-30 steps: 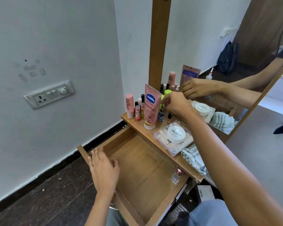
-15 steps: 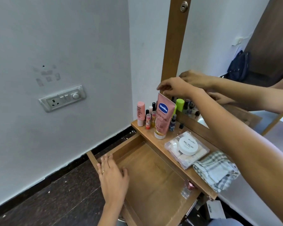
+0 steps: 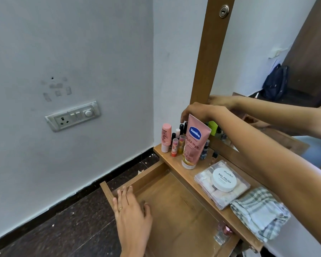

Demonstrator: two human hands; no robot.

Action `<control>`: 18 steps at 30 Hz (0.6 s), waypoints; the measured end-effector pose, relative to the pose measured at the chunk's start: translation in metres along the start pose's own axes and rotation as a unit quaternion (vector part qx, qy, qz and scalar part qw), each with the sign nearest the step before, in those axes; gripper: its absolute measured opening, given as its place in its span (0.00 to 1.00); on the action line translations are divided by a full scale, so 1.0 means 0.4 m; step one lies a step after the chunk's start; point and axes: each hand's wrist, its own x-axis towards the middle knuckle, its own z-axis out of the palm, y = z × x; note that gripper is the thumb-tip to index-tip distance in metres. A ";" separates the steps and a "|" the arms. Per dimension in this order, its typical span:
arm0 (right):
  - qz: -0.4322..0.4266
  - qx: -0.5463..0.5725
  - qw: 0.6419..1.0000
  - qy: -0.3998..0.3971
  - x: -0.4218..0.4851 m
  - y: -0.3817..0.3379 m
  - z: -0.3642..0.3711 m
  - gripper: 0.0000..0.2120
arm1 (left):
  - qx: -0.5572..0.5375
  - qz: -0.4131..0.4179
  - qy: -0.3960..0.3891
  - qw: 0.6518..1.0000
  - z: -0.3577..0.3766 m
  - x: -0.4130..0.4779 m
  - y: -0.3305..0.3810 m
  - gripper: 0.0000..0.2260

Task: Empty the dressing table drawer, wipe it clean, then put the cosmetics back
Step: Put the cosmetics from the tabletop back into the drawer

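Observation:
The wooden drawer (image 3: 174, 210) is pulled out and holds only a small clear bottle with a pink cap (image 3: 223, 232) in its right corner. My left hand (image 3: 132, 216) lies flat on the drawer's front left corner, fingers apart. On the shelf (image 3: 174, 161) above stand a pink Vaseline tube (image 3: 194, 143), a pink bottle (image 3: 165, 136), lip balms (image 3: 174, 146) and small dark bottles. My right hand (image 3: 198, 113) hovers over the tube's top, its fingertips dipping behind the tube towards the dark bottles; the grip is hidden.
A white round nail polish tub (image 3: 224, 179) sits on a clear pack (image 3: 209, 190), beside a folded checked cloth (image 3: 258, 212) at the shelf's right end. A mirror (image 3: 267, 52) in a wooden frame (image 3: 211, 52) backs the shelf. A wall socket (image 3: 72, 115) is on the left.
My right hand has lifted from the small bottles behind the tube and now reaches over its top. The camera has tilted up. My left hand stays on the drawer corner.

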 end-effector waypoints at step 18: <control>0.067 -0.105 0.991 -0.041 0.028 -0.022 0.009 0.12 | -0.013 0.001 0.001 1.000 0.006 0.003 -0.003 0.29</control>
